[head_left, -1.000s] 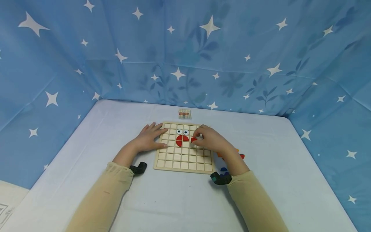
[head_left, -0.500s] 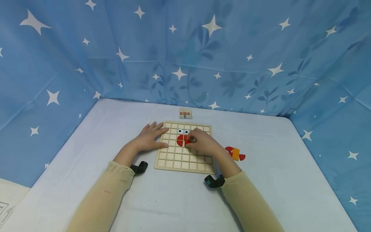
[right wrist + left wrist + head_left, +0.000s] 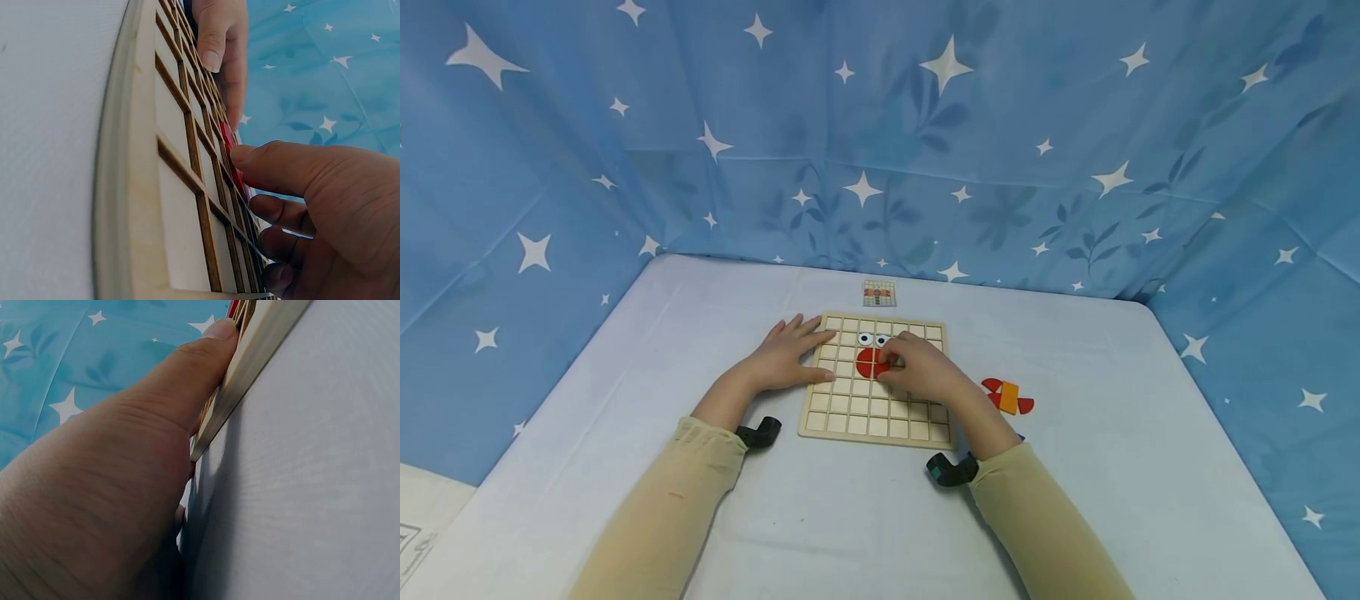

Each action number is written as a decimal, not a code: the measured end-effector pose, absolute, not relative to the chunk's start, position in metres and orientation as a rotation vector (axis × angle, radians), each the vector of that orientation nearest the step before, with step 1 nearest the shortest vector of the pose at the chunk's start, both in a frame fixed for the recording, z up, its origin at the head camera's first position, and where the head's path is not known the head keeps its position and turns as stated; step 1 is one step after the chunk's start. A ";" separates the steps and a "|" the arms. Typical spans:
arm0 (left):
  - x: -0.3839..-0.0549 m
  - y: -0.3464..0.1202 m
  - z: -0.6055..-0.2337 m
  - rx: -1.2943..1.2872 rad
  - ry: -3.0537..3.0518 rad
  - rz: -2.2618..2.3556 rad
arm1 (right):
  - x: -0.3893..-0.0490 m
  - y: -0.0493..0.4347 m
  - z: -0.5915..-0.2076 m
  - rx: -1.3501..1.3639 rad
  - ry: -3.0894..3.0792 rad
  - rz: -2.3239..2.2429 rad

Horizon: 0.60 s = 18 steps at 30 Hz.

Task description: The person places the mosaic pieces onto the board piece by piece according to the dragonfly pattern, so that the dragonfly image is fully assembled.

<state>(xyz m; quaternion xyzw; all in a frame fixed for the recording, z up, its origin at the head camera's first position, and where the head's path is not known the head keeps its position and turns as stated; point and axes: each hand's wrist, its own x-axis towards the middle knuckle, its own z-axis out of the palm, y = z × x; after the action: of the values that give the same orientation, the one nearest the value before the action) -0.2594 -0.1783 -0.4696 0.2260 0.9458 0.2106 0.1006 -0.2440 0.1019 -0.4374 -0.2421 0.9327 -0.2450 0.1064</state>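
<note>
Resting, fingers spread: L hand (image 3: pixel 782 358), on left edge of wooden grid board (image 3: pixel 850 408), just below frame ctr. R hand (image 3: pixel 923 367): thumb + finger pinching red pc (image 3: pixel 882 368) at rt side of red disc (image 3: pixel 865 363), on bd. Eye pcs (image 3: pixel 866 340): just above disc. Orange pc (image 3: pixel 1009 397): rt of bd, below ctr. Sm. card (image 3: pixel 879 293): frame ctr.

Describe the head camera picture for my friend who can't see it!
A person's right hand pinches a red piece on a wooden grid board, below two eye pieces, while the left hand rests on the board's left edge. A small card lies beyond; loose pieces lie to the right.
</note>
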 end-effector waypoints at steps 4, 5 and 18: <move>-0.260 -0.179 -0.470 0.670 2.799 0.622 | -0.244 0.102 -0.438 -0.708 2.749 -0.715; -0.260 -0.179 -0.470 0.670 2.800 0.623 | -0.244 0.102 -0.438 -0.706 2.751 -0.710; -0.258 -0.178 -0.467 0.677 2.803 0.622 | -0.238 0.093 -0.440 -0.597 2.831 -0.670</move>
<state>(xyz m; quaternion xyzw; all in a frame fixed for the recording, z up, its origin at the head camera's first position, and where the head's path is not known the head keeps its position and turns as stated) -0.2578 -0.1785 -0.4666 0.2284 0.9459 0.2099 0.0954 -0.2384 0.0933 -0.4402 -0.2004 0.9497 -0.2248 0.0859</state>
